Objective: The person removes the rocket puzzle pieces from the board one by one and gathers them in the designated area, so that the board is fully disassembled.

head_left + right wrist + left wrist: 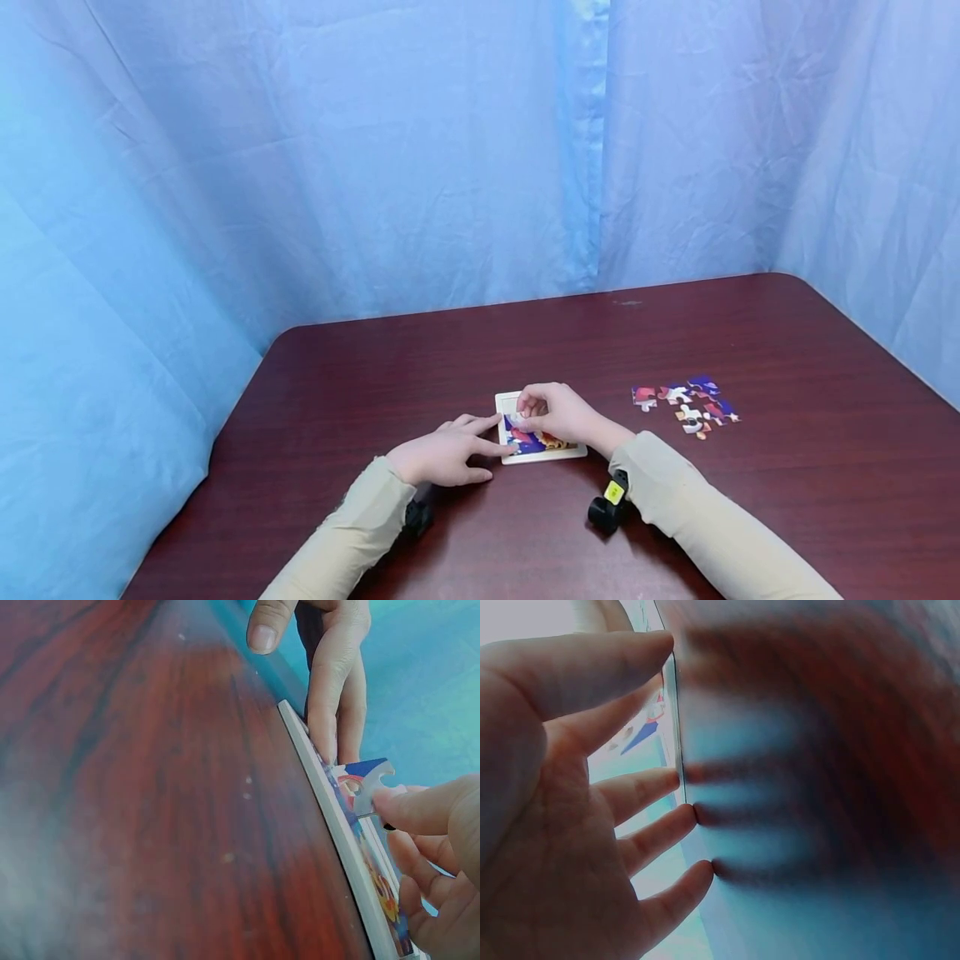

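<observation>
A white-rimmed puzzle tray (506, 459) lies on the table, its lower part filled with a blue, red and yellow picture. My right hand (564, 414) is over the tray. In the right wrist view, its thumb and fingers pinch a jigsaw piece (365, 796) with a pale grey-white face, tilted above the tray. From the left, my left hand (446, 455) reaches to the tray with its fingers spread and fairly straight. One fingertip (324, 750) touches the tray's near left corner area. In the left wrist view, the left fingers (649, 841) extend over the table.
Several loose jigsaw pieces (691, 399) lie flat in a group to the right of the tray. The dark red-brown table (420, 367) has blue curtains (435, 167) behind and at both sides. A black wrist camera (606, 510) hangs under the right sleeve.
</observation>
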`<state>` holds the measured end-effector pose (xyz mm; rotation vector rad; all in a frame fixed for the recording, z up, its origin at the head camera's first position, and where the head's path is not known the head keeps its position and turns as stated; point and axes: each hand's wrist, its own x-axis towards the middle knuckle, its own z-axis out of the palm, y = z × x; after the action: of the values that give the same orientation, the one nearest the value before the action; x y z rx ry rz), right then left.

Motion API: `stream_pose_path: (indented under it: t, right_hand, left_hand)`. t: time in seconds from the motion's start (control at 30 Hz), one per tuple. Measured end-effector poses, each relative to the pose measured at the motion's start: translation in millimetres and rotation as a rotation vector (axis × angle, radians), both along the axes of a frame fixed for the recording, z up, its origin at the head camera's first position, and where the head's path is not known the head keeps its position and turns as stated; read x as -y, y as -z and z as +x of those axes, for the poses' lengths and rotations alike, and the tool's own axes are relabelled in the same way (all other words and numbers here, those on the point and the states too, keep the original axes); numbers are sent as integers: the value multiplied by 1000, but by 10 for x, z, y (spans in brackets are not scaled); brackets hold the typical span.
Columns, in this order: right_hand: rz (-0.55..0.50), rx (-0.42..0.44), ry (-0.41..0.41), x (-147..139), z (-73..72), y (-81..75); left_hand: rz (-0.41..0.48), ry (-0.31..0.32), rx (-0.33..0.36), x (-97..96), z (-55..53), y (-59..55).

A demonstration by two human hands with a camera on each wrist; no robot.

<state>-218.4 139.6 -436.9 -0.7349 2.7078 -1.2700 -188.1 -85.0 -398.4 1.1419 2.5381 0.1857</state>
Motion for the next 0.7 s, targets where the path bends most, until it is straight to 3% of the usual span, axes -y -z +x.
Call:
stream_pose_path:
  t: [0.2, 0.47, 0.7]
  right_hand:
    - [1, 33, -9, -8, 8, -39]
    - [42, 92, 100, 74, -40, -32]
    - [88, 144, 140, 140, -57, -84]
  left_hand:
    - [7, 12, -6, -6, -17, -1]
    - [5, 13, -15, -12, -15, -5]
    - [1, 16, -21, -18, -9, 12]
